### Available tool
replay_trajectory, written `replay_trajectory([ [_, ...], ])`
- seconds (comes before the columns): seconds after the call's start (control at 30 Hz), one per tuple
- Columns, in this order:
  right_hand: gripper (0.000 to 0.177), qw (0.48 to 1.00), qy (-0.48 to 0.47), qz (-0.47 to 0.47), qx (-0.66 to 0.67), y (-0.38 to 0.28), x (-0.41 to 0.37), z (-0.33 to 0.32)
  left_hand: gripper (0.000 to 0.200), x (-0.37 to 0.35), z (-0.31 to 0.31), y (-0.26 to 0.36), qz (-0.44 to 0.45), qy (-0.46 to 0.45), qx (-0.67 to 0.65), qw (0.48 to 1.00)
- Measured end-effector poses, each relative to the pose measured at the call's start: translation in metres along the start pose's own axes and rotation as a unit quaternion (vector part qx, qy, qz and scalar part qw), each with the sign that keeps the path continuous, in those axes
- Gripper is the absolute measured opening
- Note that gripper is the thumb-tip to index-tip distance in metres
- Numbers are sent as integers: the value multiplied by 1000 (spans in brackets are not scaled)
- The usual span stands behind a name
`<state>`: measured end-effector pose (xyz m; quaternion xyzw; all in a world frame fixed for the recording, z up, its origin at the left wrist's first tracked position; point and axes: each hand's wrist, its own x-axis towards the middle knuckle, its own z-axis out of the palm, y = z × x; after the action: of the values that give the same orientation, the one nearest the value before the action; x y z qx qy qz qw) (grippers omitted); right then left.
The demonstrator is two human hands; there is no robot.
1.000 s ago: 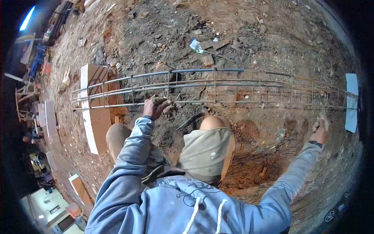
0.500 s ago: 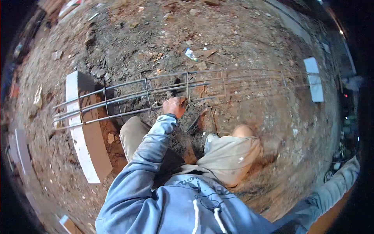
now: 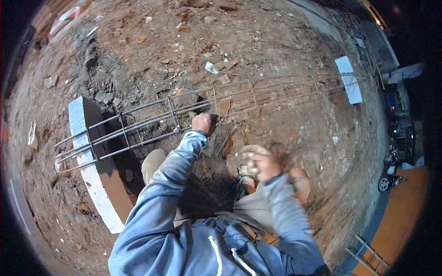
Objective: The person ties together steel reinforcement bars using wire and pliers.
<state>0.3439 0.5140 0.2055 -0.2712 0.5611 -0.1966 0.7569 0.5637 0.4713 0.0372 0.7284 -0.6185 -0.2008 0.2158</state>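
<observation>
The right hand has come in from the side. A second ago it was stretched far out to the right beside the cage, and half a second ago only its sleeve showed at the lower right edge. Now it hangs in front of the body, just above the right leg. The left hand has not let go. It stays closed over a near bar of the cage, close to one of the upright ties. The view has also swung, so the cage now runs slantwise, from the block at lower left up to the far block at upper right. It lies across both blocks above the bare ground.

The right hand is badly smeared by motion. Its fingers look curled and something pale shows at them, but I cannot tell what it is or how tightly the hand is closed. The far stretch of the cage thins into faint lines near the far block. A wrapper lies in the dirt just beyond the cage. A dark loose bar lies on the ground under the left hand, partly lost in shadow. At the right edge a wheel and part of a ladder are cut off by the dark rim of the lens.
</observation>
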Motion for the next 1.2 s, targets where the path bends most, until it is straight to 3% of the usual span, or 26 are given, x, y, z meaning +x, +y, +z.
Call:
replay_trajectory([
  [0.03, 22, 1000, 3, 14, 21, 30, 27, -7, 17, -3, 3, -2, 31, 19, -34, 999],
  [0.1, 26, 998, -2, 70, -5, 69, 71, -23, 23, -5, -7, 12, -13, -12, -17, 1000],
  [0.23, 19, 973, 205, 91, 50, 102, 152, -52, 27, 6, -2, 25, -51, -15, -48, 997],
  [0.3, 15, 978, 161, 101, 83, 102, 179, -74, 28, 3, 8, 23, -84, -29, -60, 994],
  [0.33, 15, 988, 87, 47, 121, 103, 187, -82, 29, 1, 10, 22, -98, -27, -48, 994],
  [0.43, 16, 980, -2, -53, 193, 90, 216, -72, 32, -2, -4, 41, -98, 9, -42, 994],
  [0.57, 19, 982, -57, -41, 175, 76, 251, -58, 29, 0, 9, 37, -43, 77, -50, 995],
  [0.63, 20, 980, -151, -61, 111, 86, 287, -62, 35, 0, 8, 39, -56, 99, -91, 989],
  [0.67, 20, 981, -96, -10, 169, 66, 275, -44, 43, 0, 13, 36, -76, 67, -91, 991],
  [0.7, 20, 980, -100, -4, 170, 59, 278, -41, 43, -1, 16, 34, -82, 66, -87, 991],
  [0.77, 20, 956, -211, -80, 187, 52, 286, -39, 43, 1, 11, 41, -18, 116, -42, 992],
  [0.8, 25, 955, -247, -71, 147, 57, 298, -45, 45, 2, 7, 43, -69, 63, -48, 994],
  [0.9, 32, 935, -297, -106, 161, 47, 295, -40, 45, 8, -2, 48, -69, 6, -38, 997],
  [0.93, 34, 914, -357, -123, 149, 60, 320, -47, 44, 8, -1, 46, -44, 25, -29, 998],
  [1.1, 29, 896, -424, -92, 95, 49, 333, -54, 42, 14, 1, 40, -44, -17, -69, 996],
  [1.2, 27, 883, -421, -175, 111, 56, 337, -54, 40, 14, -1, 46, -60, -7, -77, 995],
])
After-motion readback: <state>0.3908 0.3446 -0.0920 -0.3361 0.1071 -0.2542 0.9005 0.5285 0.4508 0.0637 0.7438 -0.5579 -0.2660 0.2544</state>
